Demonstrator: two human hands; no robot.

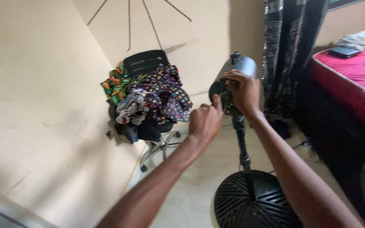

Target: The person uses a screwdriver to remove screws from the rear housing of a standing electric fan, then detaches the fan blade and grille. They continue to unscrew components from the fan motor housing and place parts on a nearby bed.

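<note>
A standing fan with no blades or guard stands in front of me: a grey motor housing on a black pole above a round black ribbed base. My right hand grips the front of the motor housing. My left hand is just left of it, fingers curled and thumb raised toward the motor's front; what it pinches is hidden.
A black office chair piled with colourful patterned clothes stands against the cream wall. A dark patterned curtain hangs behind the fan. A bed with a pink cover is at the right, with a dark flat thing on it.
</note>
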